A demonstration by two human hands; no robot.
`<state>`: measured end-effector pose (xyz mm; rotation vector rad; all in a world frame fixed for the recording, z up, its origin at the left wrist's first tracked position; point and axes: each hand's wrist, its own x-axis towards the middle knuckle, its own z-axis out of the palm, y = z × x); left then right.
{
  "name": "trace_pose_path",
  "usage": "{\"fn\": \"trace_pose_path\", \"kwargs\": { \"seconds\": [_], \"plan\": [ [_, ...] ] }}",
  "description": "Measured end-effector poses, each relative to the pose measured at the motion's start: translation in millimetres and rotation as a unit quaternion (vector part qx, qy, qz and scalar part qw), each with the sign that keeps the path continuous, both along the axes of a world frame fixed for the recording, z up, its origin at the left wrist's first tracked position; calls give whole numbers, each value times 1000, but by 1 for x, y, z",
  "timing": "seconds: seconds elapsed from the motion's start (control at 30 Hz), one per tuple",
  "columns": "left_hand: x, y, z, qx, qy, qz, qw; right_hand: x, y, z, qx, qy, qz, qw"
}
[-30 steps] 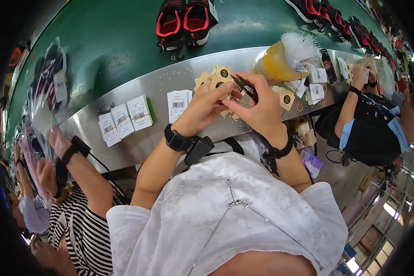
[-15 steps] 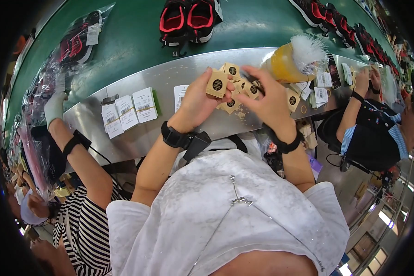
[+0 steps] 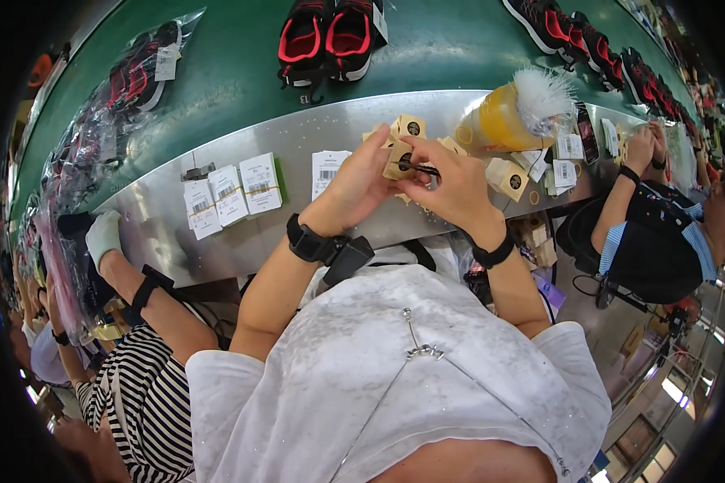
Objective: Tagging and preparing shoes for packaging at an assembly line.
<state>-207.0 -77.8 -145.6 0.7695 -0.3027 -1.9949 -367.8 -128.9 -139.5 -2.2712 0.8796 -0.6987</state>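
Note:
My left hand (image 3: 353, 187) holds a small tan card tag (image 3: 395, 163) with a black round print over the steel ledge. My right hand (image 3: 461, 187) pinches a slim dark thing (image 3: 424, 169) against the face of that tag; its kind is not clear. More tan tags (image 3: 412, 127) lie in a loose pile just beyond my fingers, partly hidden by them. A further stack of tan tags (image 3: 507, 179) rests to the right of my right hand. Bundles of white barcode labels (image 3: 227, 196) and another white label stack (image 3: 327, 167) lie to the left.
A yellow tub (image 3: 496, 119) with white bristly plastic strands stands at right on the steel ledge (image 3: 298, 133). Black and red shoes (image 3: 327, 40) sit on the green belt (image 3: 217, 72) beyond. Co-workers' arms are at left, with a white glove (image 3: 105, 235), and at right (image 3: 638, 153).
My right hand has moved left from the pile to the tag in my left hand, bringing the dark thing onto it. The gloved co-worker's hand at left has come lower.

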Motion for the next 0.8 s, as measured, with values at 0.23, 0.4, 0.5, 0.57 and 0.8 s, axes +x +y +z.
{"fn": "trace_pose_path", "kwargs": {
  "seconds": [0.23,0.4,0.5,0.57,0.8],
  "plan": [
    [1,3,-4,-29,-12,-9,999,-2,-1,5,35,-59,-5,998],
    [-1,3,-7,-57,-40,-6,998,1,-1,4,11,-81,3,997],
    [-2,3,-9,-52,-12,6,999,2,1,2,13,-83,-4,996],
    [-3,4,-7,-45,-20,8,999,3,2,-2,4,-102,-14,995],
    [0,7,-11,-40,-11,15,999,3,-1,-3,11,-127,21,992]
  ]
}}
